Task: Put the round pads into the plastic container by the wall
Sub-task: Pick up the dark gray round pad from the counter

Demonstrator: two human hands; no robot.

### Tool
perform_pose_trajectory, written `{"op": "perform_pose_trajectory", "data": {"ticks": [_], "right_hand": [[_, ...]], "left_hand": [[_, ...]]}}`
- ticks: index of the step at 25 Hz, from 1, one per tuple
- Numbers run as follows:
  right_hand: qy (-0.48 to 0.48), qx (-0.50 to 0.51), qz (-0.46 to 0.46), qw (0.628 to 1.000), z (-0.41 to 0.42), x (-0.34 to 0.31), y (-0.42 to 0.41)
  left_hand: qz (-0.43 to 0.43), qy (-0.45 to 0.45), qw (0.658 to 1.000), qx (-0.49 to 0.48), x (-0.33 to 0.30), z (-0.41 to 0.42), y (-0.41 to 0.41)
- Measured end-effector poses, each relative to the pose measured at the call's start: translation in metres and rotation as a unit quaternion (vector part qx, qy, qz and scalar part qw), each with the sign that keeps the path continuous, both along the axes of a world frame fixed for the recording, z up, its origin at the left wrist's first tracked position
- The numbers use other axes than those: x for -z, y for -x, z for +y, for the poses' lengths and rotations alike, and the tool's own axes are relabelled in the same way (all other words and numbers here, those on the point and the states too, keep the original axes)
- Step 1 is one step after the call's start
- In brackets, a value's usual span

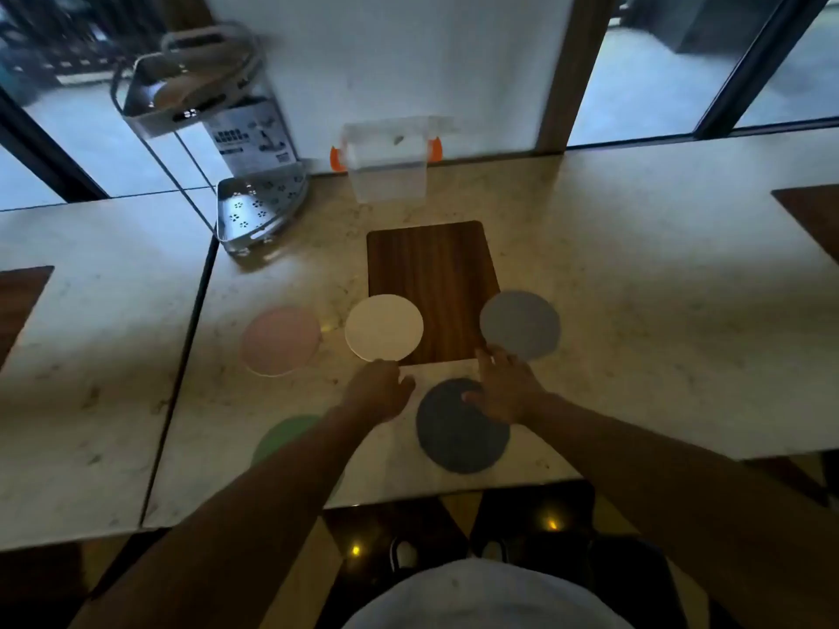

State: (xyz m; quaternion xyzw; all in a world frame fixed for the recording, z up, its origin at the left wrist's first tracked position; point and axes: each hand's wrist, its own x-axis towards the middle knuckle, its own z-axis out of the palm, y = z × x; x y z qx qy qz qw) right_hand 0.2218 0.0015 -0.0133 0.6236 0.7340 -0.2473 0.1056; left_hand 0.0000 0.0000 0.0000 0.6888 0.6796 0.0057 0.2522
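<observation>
Five round pads lay near the wooden board point(431, 283). The plastic container point(387, 168) stood behind it, empty. The right hand point(506, 392) rested flat on the dark pad point(454, 442), fingers spread. The left hand point(379, 394) was loosely open, holding nothing.

On the worktop point(635, 274), the plastic container point(387, 174) stands at the far edge against the wall point(386, 61). Left of it stands a wire rack point(213, 143), its lower tray point(259, 211) resting on the worktop. Just near of the container lies a board point(431, 265), set into the middle of the worktop. Five round pads lie nearer. One pad point(384, 328) overlaps the board's near left corner; another point(520, 324) overlaps its near right corner. A third pad point(280, 340) lies left of these, apart from the board. A fourth point(454, 433) lies near of the board, under the right hand point(506, 388). The fifth point(283, 435) lies at the near left, partly hidden by the left forearm. The left hand point(379, 392) sits between the board's near edge and the fourth pad.
</observation>
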Motion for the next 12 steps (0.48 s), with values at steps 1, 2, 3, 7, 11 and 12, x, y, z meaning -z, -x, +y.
{"op": "perform_pose_trajectory", "data": {"ticks": [1,2,3,7,11,12], "right_hand": [[0.005,0.016,-0.010,1.000,-0.007,0.004,-0.001],[0.004,0.040,-0.019,0.999,-0.013,0.008,-0.002],[0.009,0.059,-0.028,0.998,-0.022,0.015,-0.005],[0.024,0.104,-0.037,0.994,-0.049,0.034,-0.005],[0.003,0.150,-0.017,0.988,-0.053,0.039,0.003],[0.000,0.161,-0.011,0.987,-0.054,0.040,0.005]], "left_hand": [[-0.017,0.019,1.000,0.000,0.004,-0.002,-0.004],[-0.029,0.027,0.999,-0.010,0.008,-0.004,-0.007],[-0.040,0.041,0.998,-0.024,0.016,-0.009,-0.011],[-0.050,0.076,0.992,-0.090,0.040,-0.028,-0.018],[-0.077,0.081,0.988,-0.102,0.056,-0.037,-0.022],[-0.088,0.072,0.989,-0.098,0.059,-0.041,-0.024]]}}
